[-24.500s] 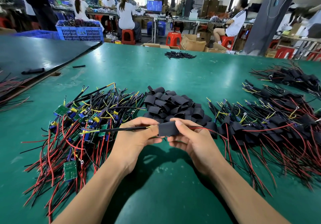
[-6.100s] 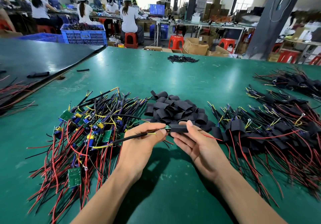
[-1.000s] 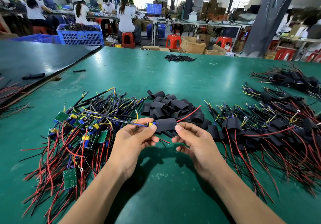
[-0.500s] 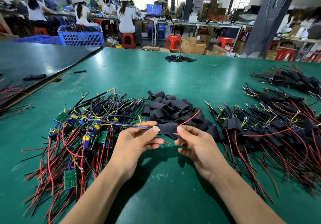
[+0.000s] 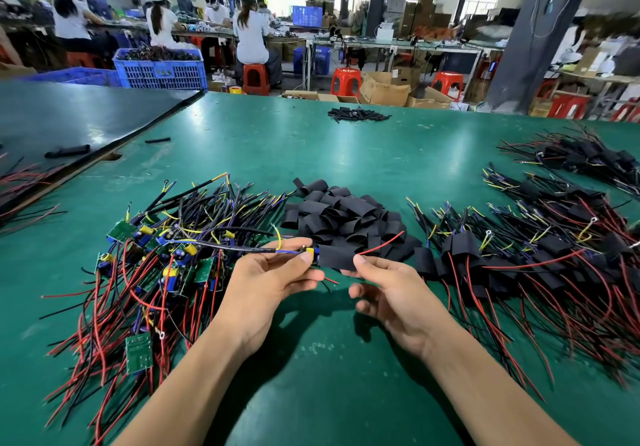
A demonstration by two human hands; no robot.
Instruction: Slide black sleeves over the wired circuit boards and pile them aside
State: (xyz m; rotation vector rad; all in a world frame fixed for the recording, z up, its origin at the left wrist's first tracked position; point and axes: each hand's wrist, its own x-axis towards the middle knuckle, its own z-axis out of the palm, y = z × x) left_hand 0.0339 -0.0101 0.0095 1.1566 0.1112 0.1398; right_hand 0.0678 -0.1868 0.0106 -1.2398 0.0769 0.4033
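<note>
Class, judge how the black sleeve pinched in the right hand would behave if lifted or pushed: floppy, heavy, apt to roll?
Probably light: the right hand holds the black sleeve by fingertips alone. Likely soft, since those in the sleeve pile lie flattened and creased. Flattened so, it should slide, not roll.

One head-worn view, looking from above the near edge of the green table (image 5: 346,155), facing forward and tilted down over its top. It sits close over the left hand (image 5: 273,283) and right hand (image 5: 391,293), which enter the frame from 7 and 5 o'clock and meet just below centre. The wide lens curves the frame's edges, and the far workshop benches (image 5: 398,44) run across at 12 o'clock
</note>
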